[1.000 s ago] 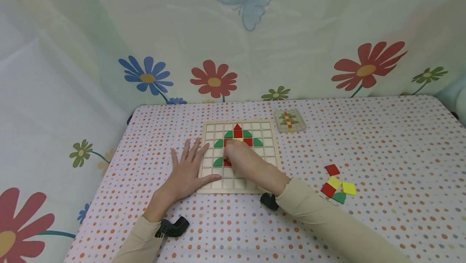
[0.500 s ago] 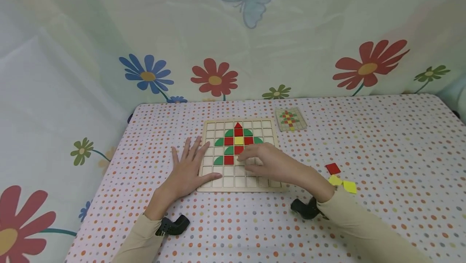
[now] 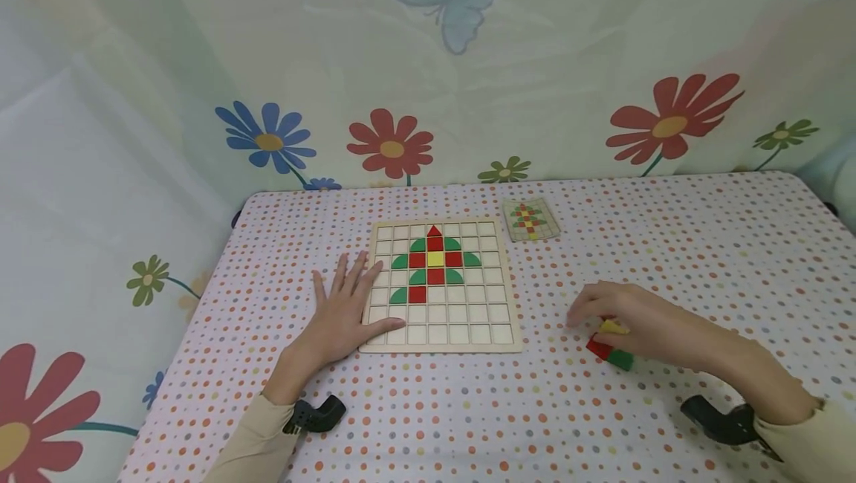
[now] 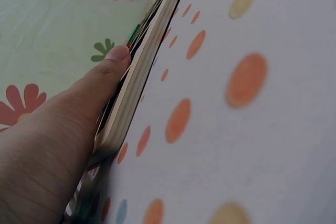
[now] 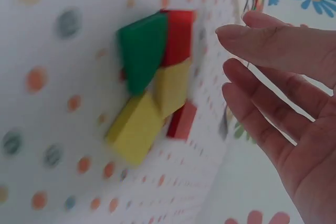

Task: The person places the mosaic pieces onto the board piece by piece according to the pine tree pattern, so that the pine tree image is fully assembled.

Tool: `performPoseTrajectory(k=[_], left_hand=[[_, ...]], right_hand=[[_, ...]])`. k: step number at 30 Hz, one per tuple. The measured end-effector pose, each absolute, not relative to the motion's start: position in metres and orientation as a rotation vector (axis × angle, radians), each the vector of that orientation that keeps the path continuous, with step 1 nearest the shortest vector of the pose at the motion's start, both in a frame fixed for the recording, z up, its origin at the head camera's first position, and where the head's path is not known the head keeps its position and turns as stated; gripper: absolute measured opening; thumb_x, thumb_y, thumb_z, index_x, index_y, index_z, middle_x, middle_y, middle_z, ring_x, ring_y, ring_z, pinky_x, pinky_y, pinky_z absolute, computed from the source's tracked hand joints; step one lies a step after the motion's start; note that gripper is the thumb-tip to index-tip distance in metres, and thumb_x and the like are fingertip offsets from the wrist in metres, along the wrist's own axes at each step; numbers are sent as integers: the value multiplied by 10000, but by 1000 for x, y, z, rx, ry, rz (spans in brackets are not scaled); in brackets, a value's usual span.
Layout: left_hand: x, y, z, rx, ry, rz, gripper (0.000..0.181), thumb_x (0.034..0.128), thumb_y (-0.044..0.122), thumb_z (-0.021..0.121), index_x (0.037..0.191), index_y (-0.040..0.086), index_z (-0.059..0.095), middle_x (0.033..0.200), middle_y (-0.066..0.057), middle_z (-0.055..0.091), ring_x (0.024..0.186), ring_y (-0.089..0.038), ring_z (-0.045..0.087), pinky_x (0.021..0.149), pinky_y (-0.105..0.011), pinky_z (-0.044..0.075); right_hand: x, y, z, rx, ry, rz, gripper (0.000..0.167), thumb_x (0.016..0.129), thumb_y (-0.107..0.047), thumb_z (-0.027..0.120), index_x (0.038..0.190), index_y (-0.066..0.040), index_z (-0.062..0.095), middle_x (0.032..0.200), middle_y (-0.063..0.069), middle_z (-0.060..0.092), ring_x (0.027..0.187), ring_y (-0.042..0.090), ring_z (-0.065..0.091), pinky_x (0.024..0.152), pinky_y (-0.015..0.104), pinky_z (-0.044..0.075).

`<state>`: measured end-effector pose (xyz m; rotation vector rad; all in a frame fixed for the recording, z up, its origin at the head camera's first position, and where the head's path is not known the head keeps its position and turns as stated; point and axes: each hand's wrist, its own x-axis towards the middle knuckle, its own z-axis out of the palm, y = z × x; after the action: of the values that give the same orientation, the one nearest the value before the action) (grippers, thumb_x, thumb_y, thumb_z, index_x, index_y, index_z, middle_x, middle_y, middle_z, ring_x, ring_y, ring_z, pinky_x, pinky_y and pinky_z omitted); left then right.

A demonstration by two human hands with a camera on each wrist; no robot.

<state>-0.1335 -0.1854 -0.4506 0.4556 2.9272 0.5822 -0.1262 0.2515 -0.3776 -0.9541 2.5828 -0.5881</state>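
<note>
My left hand [image 3: 337,327] lies spread on the left edge of a wooden grid board [image 3: 438,334], its thumb [image 4: 113,69] along the near edge in the left wrist view. Red, green and yellow tiles form a tree-like pattern in the board's upper and middle cells, topped by a red triangle [image 3: 434,231]. To the right, my right hand [image 3: 635,319] hovers over loose tiles with nothing between its fingers. In the right wrist view these are a green quarter-round tile [image 5: 144,48], two yellow squares [image 5: 135,129] and two red tiles [image 5: 179,35], apart from the fingertips.
A small pattern card [image 3: 532,219] with a similar tree lies beyond the board's upper right corner. The dotted tablecloth [image 3: 414,423] covers the table. A flowered curtain [image 3: 562,82] hangs behind its far edge.
My right hand has left the board and moved right to the loose tiles. A green tile right of the central red square is now uncovered. The left hand has stayed put.
</note>
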Motion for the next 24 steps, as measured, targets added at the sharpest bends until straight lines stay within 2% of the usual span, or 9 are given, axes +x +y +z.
performPoseTrajectory(k=[7, 15, 24], left_hand=[[-133, -184, -449, 461, 2924, 591, 1067, 884, 709, 669, 1686, 161, 225, 1762, -112, 32, 1602, -402, -95, 1150, -765, -143], [-133, -184, -449, 474, 2923, 598, 1069, 887, 697, 671, 1684, 143, 223, 1760, -124, 38, 1601, -407, -96, 1150, -767, -139], [-133, -187, -449, 476, 2918, 609, 1063, 893, 705, 663, 1684, 146, 226, 1759, -131, 50, 1599, -420, -89, 1141, -781, -131]], right_hand=[[-122, 276, -390, -971, 2585, -544, 385, 742, 37, 913, 1007, -213, 790, 1084, -89, 661, 980, 209, 663, 793, 385, 606], [-132, 269, -390, -955, 2564, -500, 289, 749, 0, 921, 974, -146, 813, 966, -116, 655, 854, 95, 639, 731, 295, 596], [-147, 254, -381, -805, 2482, -587, 259, 731, 5, 924, 891, -154, 798, 879, -127, 641, 758, 28, 576, 666, 228, 553]])
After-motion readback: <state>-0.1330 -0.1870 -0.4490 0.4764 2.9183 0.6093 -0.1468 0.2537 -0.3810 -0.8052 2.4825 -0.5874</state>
